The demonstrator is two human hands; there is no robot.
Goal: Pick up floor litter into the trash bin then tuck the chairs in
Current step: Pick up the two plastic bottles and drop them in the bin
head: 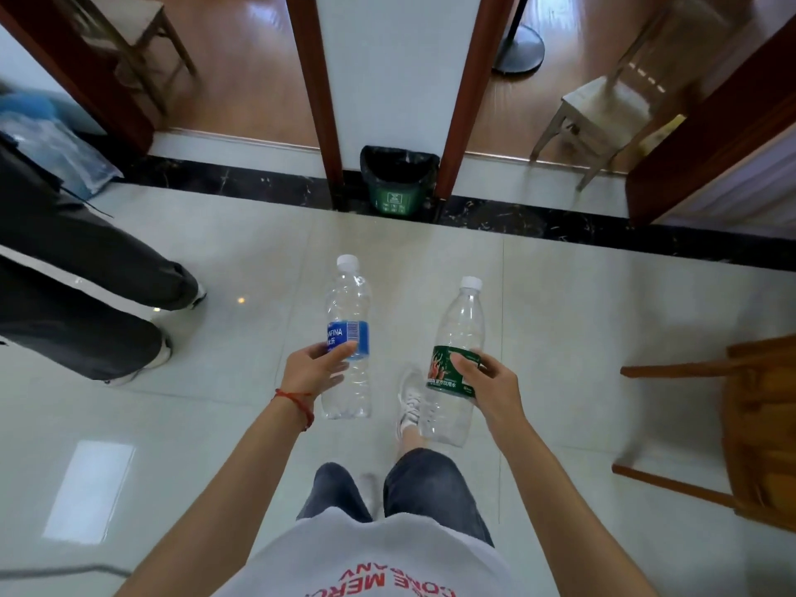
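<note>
My left hand (316,370) grips an empty clear bottle with a blue label (348,312), held upright by its middle. My right hand (489,387) grips a second empty clear bottle with a green label (458,338), tilted slightly right. Both have white caps. A small green trash bin (398,181) lined with a black bag stands ahead against the white wall section between two doorways, well beyond both bottles. A brown wooden chair (749,437) stands at the right edge. A pale wooden chair (603,109) stands in the room beyond the right doorway.
Another person's legs in dark trousers (77,295) stand at the left. Plastic bags (47,144) lie at the far left. A round stand base (519,49) sits past the right doorway. Another chair (129,32) is beyond the left doorway. Glossy tile floor lies between me and the bin.
</note>
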